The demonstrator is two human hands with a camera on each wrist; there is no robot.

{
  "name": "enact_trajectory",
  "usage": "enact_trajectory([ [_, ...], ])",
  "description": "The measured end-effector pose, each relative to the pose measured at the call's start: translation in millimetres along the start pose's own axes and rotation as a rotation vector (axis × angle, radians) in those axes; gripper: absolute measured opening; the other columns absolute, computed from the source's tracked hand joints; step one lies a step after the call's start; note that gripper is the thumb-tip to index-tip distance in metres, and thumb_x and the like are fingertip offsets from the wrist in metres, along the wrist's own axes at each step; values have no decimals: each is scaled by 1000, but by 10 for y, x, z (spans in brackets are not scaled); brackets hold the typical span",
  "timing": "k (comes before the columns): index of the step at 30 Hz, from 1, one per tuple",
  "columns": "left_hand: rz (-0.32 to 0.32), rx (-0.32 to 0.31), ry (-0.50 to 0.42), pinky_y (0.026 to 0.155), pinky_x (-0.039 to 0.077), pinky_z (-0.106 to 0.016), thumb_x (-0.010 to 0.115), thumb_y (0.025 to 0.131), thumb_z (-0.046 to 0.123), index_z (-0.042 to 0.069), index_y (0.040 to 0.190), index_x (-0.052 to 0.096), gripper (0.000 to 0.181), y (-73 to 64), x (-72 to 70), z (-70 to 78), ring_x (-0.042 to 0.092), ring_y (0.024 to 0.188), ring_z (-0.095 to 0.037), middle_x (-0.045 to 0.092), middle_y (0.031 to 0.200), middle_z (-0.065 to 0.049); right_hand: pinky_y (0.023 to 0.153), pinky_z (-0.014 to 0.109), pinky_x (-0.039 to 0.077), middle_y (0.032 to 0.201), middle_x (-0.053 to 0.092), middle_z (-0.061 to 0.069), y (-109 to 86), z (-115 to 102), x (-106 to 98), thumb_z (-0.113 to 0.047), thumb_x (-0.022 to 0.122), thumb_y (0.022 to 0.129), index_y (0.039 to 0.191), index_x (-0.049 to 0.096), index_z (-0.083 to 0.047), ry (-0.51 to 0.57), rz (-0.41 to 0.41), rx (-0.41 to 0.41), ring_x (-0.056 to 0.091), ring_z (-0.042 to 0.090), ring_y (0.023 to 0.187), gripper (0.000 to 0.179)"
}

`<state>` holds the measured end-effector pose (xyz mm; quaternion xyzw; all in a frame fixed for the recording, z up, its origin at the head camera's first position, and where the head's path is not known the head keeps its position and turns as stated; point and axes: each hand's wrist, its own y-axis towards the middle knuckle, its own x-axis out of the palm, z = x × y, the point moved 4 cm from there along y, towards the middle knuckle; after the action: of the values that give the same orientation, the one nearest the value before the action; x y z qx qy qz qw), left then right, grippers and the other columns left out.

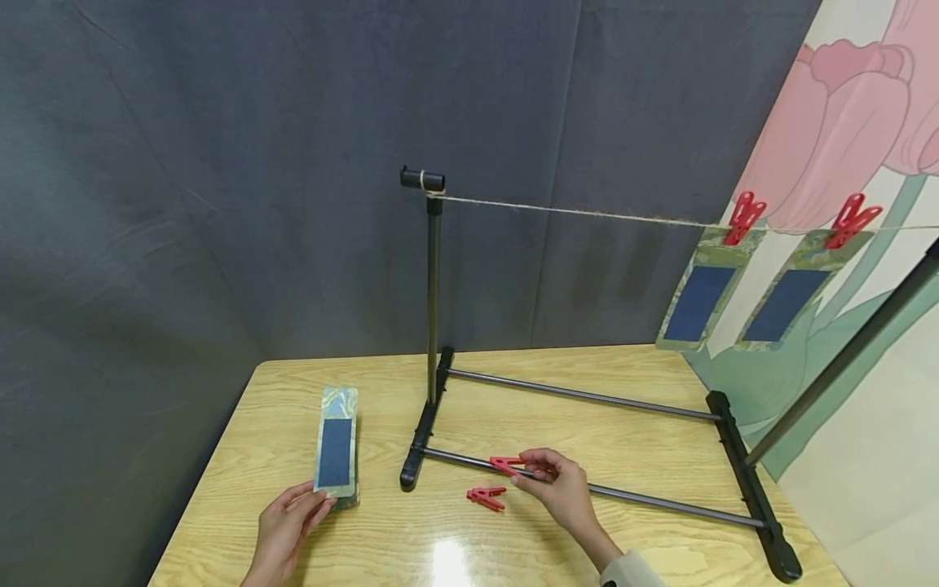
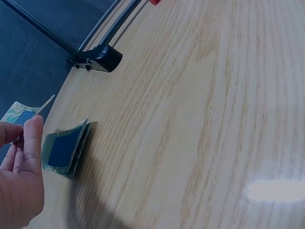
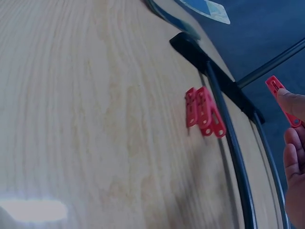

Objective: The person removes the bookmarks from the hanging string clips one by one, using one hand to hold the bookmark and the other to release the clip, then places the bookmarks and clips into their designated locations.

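My left hand (image 1: 282,530) pinches the lower end of a paper strip (image 1: 335,452), green-patterned with a dark blue rectangle, and holds it raised. In the left wrist view, similar strips (image 2: 61,151) lie in a small stack on the table just below that hand. A red clothespin (image 1: 504,465) sits between the thumb and fingers of my right hand (image 1: 561,489), over the front bar of the stand. Close below it, more red clothespins (image 3: 204,112) lie bunched on the tabletop.
The black stand (image 1: 434,302) has a string (image 1: 557,209) tied across its top. Two similar strips (image 1: 700,297) hang at the right, each under a red clothespin (image 1: 744,218). Its front bar (image 1: 660,505) crosses the wooden table (image 1: 396,538). A dark curtain (image 1: 293,179) hangs behind.
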<state>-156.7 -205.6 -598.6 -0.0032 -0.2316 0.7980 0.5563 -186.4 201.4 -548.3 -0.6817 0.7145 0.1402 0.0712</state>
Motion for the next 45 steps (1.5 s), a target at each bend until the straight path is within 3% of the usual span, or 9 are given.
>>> enact_trajectory([
  [5,7,-22,0,79,56,-26,57,91,-10,-11,124,44,36,18,-31,-38,71,78,-18,70,83,-8,73,23,55,94,69,5,4,78,14,-2,86,70,97,72,-5,-6,-14,46,64,22,85,30],
  [19,10,-71,-2,78,57,-27,59,90,-10,-13,121,47,33,47,-88,-70,71,77,-19,69,84,-10,68,22,55,90,69,6,22,149,26,-4,85,71,97,71,-4,-79,-13,-13,64,17,80,29],
  [26,10,-88,5,77,57,-28,60,89,-10,-16,124,45,39,73,-108,-104,71,76,-21,69,84,-11,68,22,55,86,68,7,19,198,50,-5,86,71,97,72,-3,-69,-12,44,64,20,79,30],
  [33,6,-104,36,76,57,-28,62,89,-8,-17,129,41,46,90,-129,-141,71,76,-21,69,84,-11,67,22,55,89,68,8,5,237,71,-3,86,71,98,71,-1,-59,-19,47,64,24,81,31],
  [45,11,-136,58,77,57,-30,61,88,-8,-17,125,44,41,102,-171,-172,71,77,-23,69,82,-10,67,22,55,86,68,9,-3,316,102,-3,86,71,96,71,-1,-97,-31,47,64,22,79,30],
])
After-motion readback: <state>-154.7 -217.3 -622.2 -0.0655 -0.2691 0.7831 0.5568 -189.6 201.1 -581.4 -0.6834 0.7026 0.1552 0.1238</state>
